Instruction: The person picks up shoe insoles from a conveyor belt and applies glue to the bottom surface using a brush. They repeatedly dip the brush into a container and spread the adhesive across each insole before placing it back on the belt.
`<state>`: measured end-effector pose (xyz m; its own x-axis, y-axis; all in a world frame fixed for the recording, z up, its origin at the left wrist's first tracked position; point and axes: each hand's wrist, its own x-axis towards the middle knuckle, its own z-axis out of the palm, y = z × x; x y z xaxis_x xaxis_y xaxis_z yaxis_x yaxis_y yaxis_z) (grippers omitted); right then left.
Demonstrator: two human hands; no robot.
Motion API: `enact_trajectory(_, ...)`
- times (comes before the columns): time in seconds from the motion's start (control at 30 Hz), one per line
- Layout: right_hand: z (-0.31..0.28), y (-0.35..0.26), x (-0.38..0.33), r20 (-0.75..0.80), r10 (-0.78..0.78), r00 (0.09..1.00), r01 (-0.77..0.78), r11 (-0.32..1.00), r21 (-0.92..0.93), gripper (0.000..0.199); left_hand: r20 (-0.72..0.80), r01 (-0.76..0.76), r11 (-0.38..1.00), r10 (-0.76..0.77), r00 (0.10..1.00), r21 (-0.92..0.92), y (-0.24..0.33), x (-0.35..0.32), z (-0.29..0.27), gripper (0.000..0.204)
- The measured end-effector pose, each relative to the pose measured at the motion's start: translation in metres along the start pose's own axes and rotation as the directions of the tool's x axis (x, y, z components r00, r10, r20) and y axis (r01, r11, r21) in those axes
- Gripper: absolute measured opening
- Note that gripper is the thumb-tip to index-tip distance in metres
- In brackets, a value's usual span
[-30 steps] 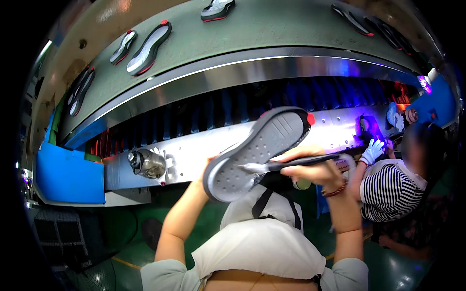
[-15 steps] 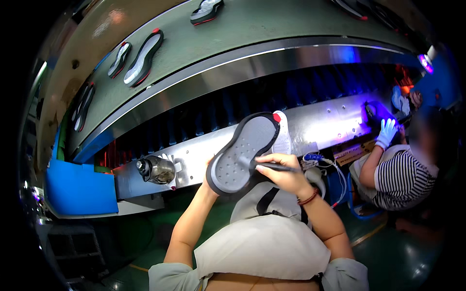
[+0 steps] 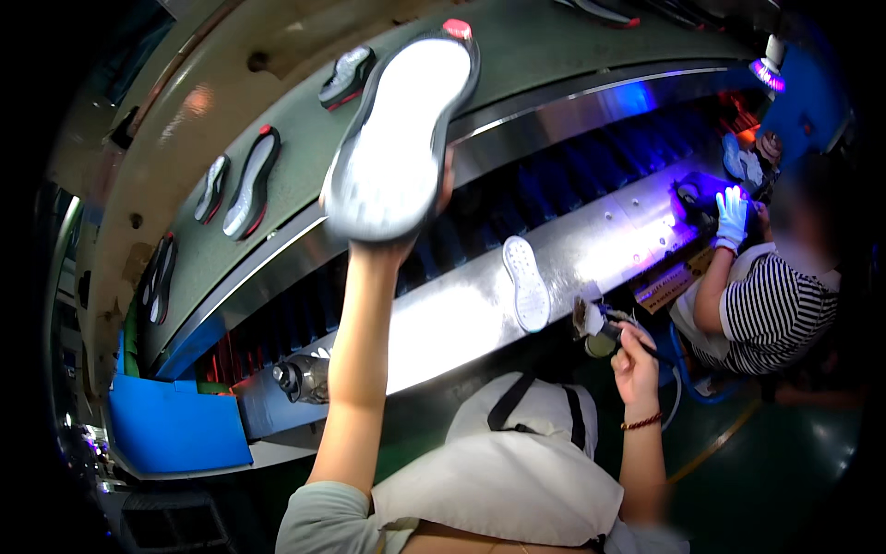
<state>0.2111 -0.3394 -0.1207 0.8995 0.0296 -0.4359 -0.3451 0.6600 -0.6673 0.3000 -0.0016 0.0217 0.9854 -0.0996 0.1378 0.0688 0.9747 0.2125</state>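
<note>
My left hand point(image 3: 392, 247) holds up a shoe sole point(image 3: 406, 115) from beneath, its arm stretched forward over the belt's near edge. The sole has a black rim, a red tip and a bright, whitish inner face. Low on the right, my right hand point(image 3: 637, 369) is closed round the dark handle of a brush point(image 3: 611, 331), whose head is whitish and ragged. Just under the brush head is a small container point(image 3: 600, 345), partly hidden. A white perforated insole point(image 3: 527, 284) lies on the metal ledge between my hands.
Several soles, such as this one point(image 3: 249, 185), lie on the green conveyor belt point(image 3: 300, 162). A dark bottle point(image 3: 303, 379) stands on the metal ledge point(image 3: 452, 319) at left. At right sits a co-worker in a striped shirt point(image 3: 784, 314), a gloved hand point(image 3: 732, 219) under purple light.
My left hand has lifted the sole up and forward over the belt. My right hand, with the brush, has left the sole and moved right and down to the container.
</note>
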Motion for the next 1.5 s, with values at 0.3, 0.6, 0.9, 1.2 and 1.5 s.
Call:
enact_trajectory(0.3,0.002,0.034,-0.008,-0.026,0.024,0.999,-0.025,0.999,-0.042,0.013,-0.292,0.106,0.817,0.079,0.953,0.567,0.021,0.114,-0.019,0.063)
enact_trajectory(0.6,0.012,0.047,-0.007,-0.053,0.038,0.998,-0.037,0.999,0.032,0.014,0.104,0.130,-0.335,0.597,0.795,0.933,0.065,0.151,-0.054,0.101)
enact_trajectory(0.9,0.032,0.027,0.043,0.075,0.136,0.988,-0.135,0.991,-0.016,0.015,0.463,0.119,-0.767,0.495,0.735,0.631,0.002,0.171,-0.025,0.085)
enact_trajectory(1.2,0.033,-0.009,0.081,0.248,0.161,0.955,-0.097,0.963,-0.250,0.022,0.450,-0.322,-0.834,-0.100,0.887,0.448,-0.119,0.335,-0.028,0.070)
enact_trajectory(1.5,0.005,-0.053,0.066,-0.220,0.146,0.964,-0.178,0.975,-0.131,0.016,0.403,-0.352,-0.936,-0.311,0.861,0.029,-0.181,0.493,-0.047,0.068)
